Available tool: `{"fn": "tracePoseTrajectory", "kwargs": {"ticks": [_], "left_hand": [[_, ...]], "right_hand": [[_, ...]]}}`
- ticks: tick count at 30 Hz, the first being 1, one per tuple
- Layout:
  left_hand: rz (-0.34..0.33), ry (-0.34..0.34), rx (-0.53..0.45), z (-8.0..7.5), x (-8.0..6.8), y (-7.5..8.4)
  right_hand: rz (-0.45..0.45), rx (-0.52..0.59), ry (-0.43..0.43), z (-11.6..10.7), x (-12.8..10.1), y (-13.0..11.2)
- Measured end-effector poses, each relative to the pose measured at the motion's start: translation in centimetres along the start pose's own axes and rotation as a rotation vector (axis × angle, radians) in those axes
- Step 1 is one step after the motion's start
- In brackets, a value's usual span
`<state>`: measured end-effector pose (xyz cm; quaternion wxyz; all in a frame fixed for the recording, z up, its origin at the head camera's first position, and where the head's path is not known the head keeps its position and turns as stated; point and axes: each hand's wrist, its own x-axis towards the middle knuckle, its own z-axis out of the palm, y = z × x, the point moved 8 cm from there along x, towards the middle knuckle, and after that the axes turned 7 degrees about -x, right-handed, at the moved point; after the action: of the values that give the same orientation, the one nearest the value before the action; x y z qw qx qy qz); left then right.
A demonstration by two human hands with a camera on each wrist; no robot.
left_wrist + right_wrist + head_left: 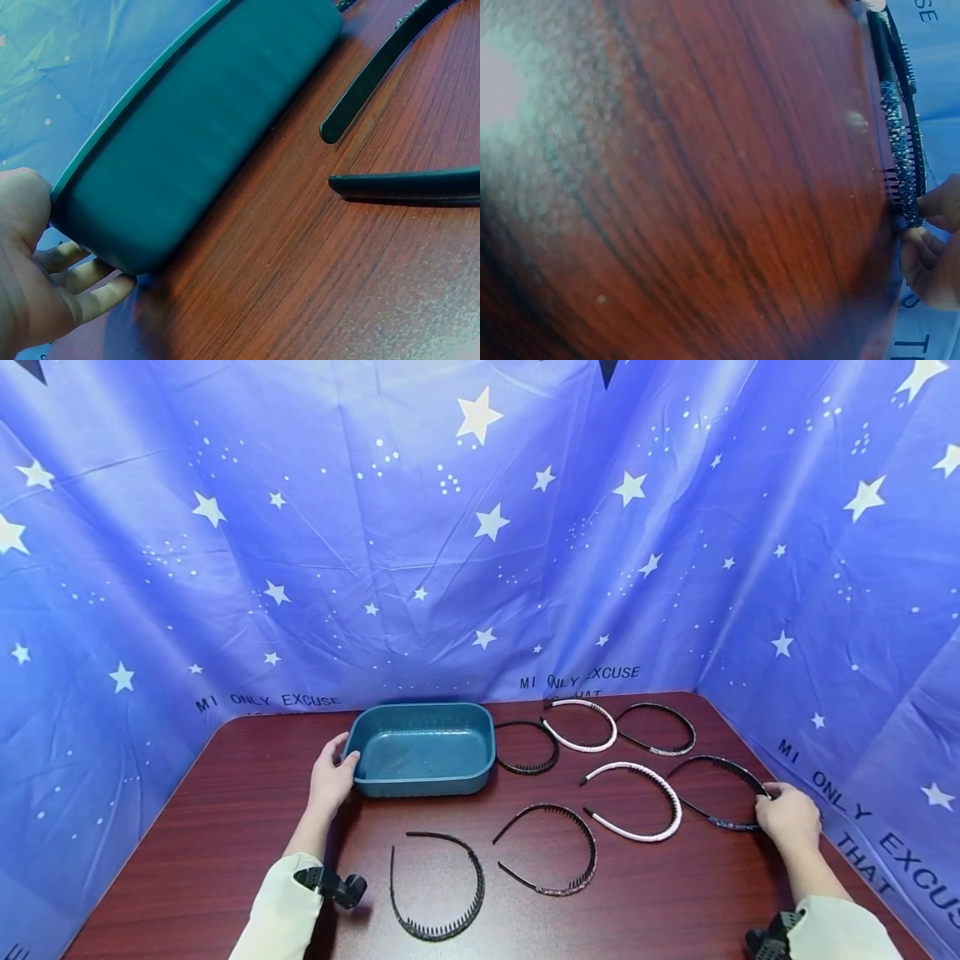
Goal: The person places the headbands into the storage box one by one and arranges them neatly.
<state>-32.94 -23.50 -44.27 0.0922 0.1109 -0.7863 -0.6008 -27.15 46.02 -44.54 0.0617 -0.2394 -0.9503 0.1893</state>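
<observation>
At the left end of a teal plastic basin [423, 787], my left hand [332, 777] grips the rim, thumb on top. In the left wrist view its fingers [101, 295] curl against the basin's lower side. Over on the right, my right hand [789, 815] pinches the curved end of a black headband [722, 821]. The right wrist view shows thumb and fingers on its glittery band [900, 150], with small comb teeth along the inside. A white headband [672, 802] lies just left of that one, its tips pointing left.
More headbands lie on the dark red table [247, 793]: a second white one [588, 748], a black one [557, 752] beside the basin, a black one [690, 731] at the back right, and two dark ones [592, 860] [480, 893] nearer the front. A blue starry cloth [420, 552] hangs behind.
</observation>
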Motion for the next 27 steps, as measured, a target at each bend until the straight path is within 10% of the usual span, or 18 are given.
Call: {"fn": "tracePoseTrajectory", "kwargs": {"ticks": [27], "left_hand": [[-0.012, -0.011, -0.001, 0.1, 0.0, -0.2]], "right_hand": [[0.039, 0.197, 0.049, -3.2, -0.2, -1.9]]}}
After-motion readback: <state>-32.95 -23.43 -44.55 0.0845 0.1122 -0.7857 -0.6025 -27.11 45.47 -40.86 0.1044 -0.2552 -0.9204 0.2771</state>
